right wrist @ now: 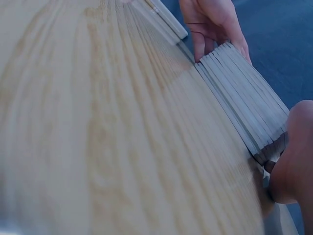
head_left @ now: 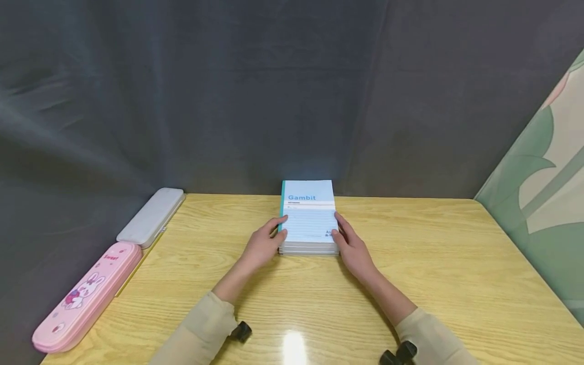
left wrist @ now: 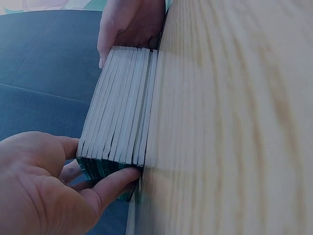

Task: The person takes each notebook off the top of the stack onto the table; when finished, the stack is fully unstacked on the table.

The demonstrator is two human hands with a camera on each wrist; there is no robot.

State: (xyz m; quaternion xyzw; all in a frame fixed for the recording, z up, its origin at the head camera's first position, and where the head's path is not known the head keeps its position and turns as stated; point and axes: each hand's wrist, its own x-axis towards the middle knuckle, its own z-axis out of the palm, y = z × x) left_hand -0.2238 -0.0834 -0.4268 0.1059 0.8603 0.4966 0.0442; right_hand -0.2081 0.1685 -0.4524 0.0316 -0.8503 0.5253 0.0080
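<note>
A stack of thin notebooks with a light blue "Gambit" cover lies flat at the far middle of the wooden table. My left hand grips the stack's left side near the teal spine, thumb on the cover. My right hand grips the right side the same way. In the left wrist view the stack's page edges run between my left hand and my right hand. The right wrist view shows the stack with my right hand close by and my left hand beyond it.
A pink pencil case with a rabbit print lies along the table's left edge, and a pale grey case lies behind it. A dark cloth hangs behind the table. A green patterned panel stands at the right.
</note>
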